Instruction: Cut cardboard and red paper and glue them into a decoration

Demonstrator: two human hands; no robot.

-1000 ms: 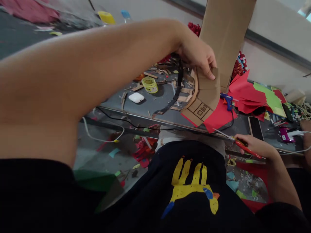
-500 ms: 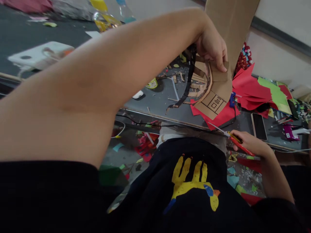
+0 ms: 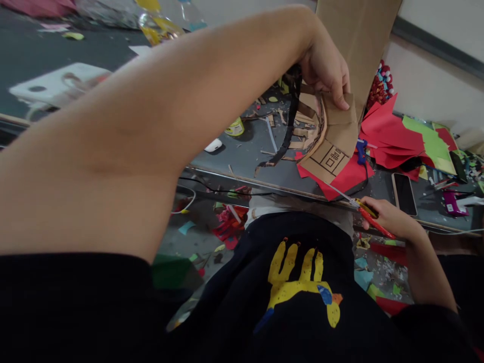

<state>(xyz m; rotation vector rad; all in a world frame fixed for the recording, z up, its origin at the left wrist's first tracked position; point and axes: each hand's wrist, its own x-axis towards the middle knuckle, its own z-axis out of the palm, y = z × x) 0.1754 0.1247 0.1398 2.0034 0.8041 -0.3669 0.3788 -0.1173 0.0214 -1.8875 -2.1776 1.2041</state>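
Note:
My left hand (image 3: 329, 75) reaches across the table and pinches the top of a curved brown cardboard piece (image 3: 338, 133), the thumb lying on its face. The piece has printed black lettering near its lower end and a layered, curved edge on its left. My right hand (image 3: 391, 219) grips a pair of scissors (image 3: 379, 226) with red and yellow handles. Their thin blades point up and left, the tip beside the cardboard's lower edge; I cannot tell if they touch. Beneath the cardboard lies red paper (image 3: 350, 180). A black curved strip (image 3: 290, 123) hangs left of it.
A blue glue gun (image 3: 362, 151) lies right of the cardboard, near stacked red sheets (image 3: 393, 133). A phone (image 3: 404, 194) rests by the table edge. Tall cardboard (image 3: 357, 40) stands behind. Left are a white earbud case (image 3: 214, 145) and bottles (image 3: 155, 22). Scraps litter the floor.
The scissors' tip has come up slightly, closer to the cardboard's lower edge. My left hand and the cardboard sit a little further left in view, still held the same way.

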